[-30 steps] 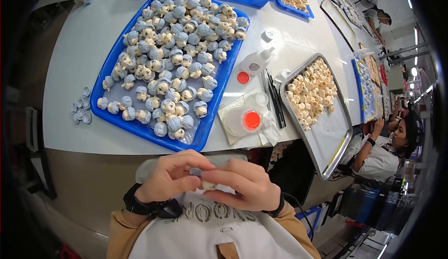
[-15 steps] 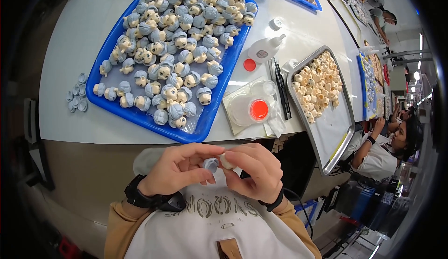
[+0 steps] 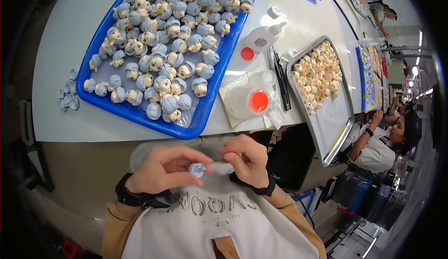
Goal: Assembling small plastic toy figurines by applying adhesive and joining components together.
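My left hand (image 3: 168,169) holds a small blue-grey cup-shaped hair piece (image 3: 197,169) between thumb and fingers, above my lap. Across a narrow gap, my right hand (image 3: 248,160) has its thumb and fingers pinched together. What lies in that pinch, if anything, is hidden. Beyond both hands, a blue tray (image 3: 186,131) on the table carries many doll heads with blue-grey hair. A little pile of loose blue-grey hair pieces (image 3: 69,91) lies left of the tray.
Right of the tray stand a lidded translucent jar (image 3: 237,104), a white squeeze bottle (image 3: 263,37) and a red cap (image 3: 247,53). Black pen-like tools (image 3: 281,79) lie beside a metal tray (image 3: 330,158) of cream parts. A co-worker (image 3: 385,140) sits at the right.
My hands have drawn apart. The cream piece that was in my right fingers no longer shows clearly. The hair piece stays in my left hand, and the whole view has shifted slightly.
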### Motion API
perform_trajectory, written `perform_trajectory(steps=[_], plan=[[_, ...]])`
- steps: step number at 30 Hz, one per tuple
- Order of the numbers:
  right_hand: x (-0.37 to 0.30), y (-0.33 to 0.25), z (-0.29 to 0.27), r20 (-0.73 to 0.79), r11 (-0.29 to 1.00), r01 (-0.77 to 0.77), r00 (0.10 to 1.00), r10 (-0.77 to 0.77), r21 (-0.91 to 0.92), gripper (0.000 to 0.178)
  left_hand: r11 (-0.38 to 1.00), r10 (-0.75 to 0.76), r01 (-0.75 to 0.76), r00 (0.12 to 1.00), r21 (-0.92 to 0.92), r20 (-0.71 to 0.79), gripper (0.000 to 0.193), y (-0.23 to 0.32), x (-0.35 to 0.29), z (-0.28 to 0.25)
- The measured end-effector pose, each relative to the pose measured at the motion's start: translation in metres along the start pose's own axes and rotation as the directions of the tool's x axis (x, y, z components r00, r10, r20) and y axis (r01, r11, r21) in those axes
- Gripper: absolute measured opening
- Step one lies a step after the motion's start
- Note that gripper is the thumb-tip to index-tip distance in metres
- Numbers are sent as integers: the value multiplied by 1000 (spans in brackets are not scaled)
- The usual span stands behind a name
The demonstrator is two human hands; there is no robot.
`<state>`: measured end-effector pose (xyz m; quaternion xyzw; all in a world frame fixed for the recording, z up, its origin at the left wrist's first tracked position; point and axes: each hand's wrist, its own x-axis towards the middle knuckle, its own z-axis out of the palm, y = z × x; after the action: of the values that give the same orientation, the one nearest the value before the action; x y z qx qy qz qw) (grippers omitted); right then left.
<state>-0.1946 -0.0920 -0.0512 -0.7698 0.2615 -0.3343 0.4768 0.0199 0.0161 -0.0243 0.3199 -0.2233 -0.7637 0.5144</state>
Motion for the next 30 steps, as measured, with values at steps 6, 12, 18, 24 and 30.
perform_trajectory(steps=[6,12,18,24,30], plan=[[-91,202,9,98,768,-609,767,634,-200,39,958,-245,251,968,136,-62,33,-24,-9,-31],[-64,144,-4,311,690,-493,644,699,-530,40,943,-263,278,959,181,-106,35,-25,2,-22],[2,-59,-145,-32,941,-305,952,304,-146,20,992,44,-49,998,116,39,40,-19,-8,-13],[39,53,-305,-233,446,-322,941,245,-835,26,978,101,-123,986,166,134,33,-9,-5,-7],[41,24,-267,-340,348,-396,916,211,-850,16,976,43,-65,993,210,109,32,3,-3,5]])
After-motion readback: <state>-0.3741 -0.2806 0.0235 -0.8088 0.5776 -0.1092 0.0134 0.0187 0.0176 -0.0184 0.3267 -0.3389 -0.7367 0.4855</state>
